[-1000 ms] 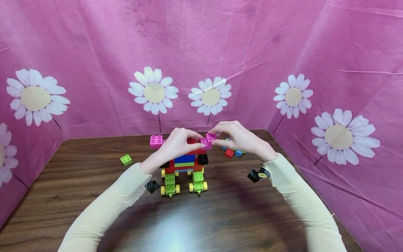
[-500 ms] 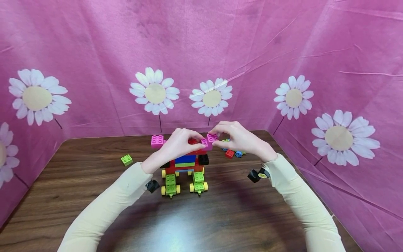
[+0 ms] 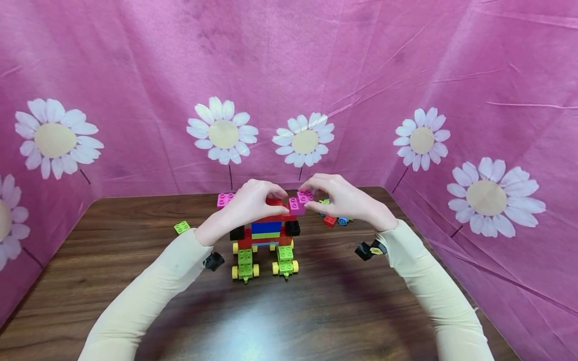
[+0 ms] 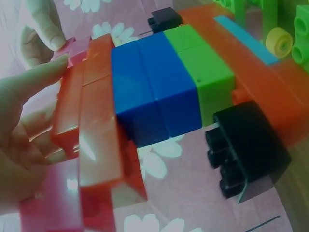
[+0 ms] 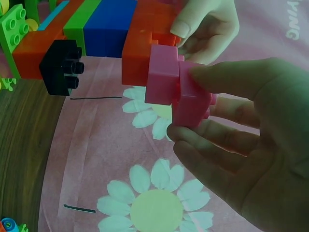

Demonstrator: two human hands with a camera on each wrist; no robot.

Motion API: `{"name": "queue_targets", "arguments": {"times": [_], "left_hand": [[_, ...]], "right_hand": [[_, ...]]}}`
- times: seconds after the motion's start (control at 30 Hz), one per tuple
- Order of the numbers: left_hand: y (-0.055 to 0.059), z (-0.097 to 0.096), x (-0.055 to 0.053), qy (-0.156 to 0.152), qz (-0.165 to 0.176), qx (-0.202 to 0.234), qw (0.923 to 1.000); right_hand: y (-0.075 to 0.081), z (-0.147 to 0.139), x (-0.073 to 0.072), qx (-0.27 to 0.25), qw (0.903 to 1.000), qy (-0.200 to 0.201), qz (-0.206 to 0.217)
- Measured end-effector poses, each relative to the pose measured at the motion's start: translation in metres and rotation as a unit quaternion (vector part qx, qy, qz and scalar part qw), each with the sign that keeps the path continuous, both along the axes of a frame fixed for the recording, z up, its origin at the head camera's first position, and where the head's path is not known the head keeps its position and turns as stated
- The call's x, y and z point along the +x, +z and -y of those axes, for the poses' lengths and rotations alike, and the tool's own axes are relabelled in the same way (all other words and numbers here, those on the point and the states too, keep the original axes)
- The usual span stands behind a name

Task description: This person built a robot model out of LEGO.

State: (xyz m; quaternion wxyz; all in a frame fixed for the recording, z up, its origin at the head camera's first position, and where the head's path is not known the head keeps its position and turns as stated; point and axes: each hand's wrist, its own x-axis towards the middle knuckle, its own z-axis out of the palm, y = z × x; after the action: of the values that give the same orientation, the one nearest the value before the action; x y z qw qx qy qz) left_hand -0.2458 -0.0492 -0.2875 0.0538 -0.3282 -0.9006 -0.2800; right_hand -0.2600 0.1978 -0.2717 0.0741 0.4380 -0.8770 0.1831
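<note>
A figure of toy building bricks stands on the table, with a blue and lime middle (image 3: 265, 229) and lime wheeled bases (image 3: 245, 263). My right hand (image 3: 340, 198) pinches the outer pink brick (image 5: 192, 94) between thumb and fingers. That brick joins a second pink brick (image 5: 162, 75) at the right end of the red top. The left hand (image 3: 253, 203) holds the upper red brick (image 4: 69, 104), thumb along its near edge and fingers behind. More pink bricks (image 3: 224, 199) project on the left, partly covered by this hand. Black bricks (image 4: 253, 150) jut from the figure's sides.
A loose lime brick (image 3: 182, 227) lies left of the figure. Behind the right hand are a red brick (image 3: 330, 221) and a piece with blue wheels (image 3: 343, 221). Pink cloth (image 3: 361, 75) with daisies surrounds the wooden table (image 3: 334, 311). Black wrist cameras (image 3: 370, 250) hang below both wrists.
My left hand has shifted slightly left, its fingertips moving from the inner pink brick toward the red brick. The right hand keeps its pinch on the outer pink brick.
</note>
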Motion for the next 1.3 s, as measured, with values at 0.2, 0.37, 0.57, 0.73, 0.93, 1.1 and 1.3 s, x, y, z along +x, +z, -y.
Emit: {"name": "queue_targets", "arguments": {"times": [0.2, 0.37, 0.57, 0.73, 0.93, 1.1, 1.3], "left_hand": [[0.006, 0.008, 0.002, 0.008, -0.003, -0.008, 0.9999], [0.011, 0.016, 0.002, 0.018, 0.003, 0.018, 0.9997], [0.015, 0.029, 0.001, 0.032, 0.009, 0.058, 0.9978], [0.016, 0.042, 0.0, 0.047, 0.004, 0.08, 0.9956], [0.011, 0.06, -0.002, 0.081, 0.014, 0.091, 0.9924], [0.006, 0.072, -0.003, 0.104, 0.019, 0.097, 0.9897], [0.001, 0.074, -0.001, 0.091, 0.024, 0.101, 0.9904]], "right_hand": [[0.0, 0.003, 0.0, -0.005, 1.0, 0.005, -0.005], [-0.003, 0.009, -0.002, 0.001, 1.0, 0.003, 0.005], [-0.005, 0.02, -0.002, -0.003, 0.9997, 0.01, 0.021], [-0.006, 0.027, -0.003, -0.007, 0.9996, 0.019, 0.02], [-0.01, 0.033, -0.005, -0.004, 0.9993, 0.025, 0.026], [-0.012, 0.036, -0.005, -0.005, 0.9993, 0.03, 0.021], [-0.015, 0.04, -0.007, -0.001, 0.9992, 0.038, 0.012]]}}
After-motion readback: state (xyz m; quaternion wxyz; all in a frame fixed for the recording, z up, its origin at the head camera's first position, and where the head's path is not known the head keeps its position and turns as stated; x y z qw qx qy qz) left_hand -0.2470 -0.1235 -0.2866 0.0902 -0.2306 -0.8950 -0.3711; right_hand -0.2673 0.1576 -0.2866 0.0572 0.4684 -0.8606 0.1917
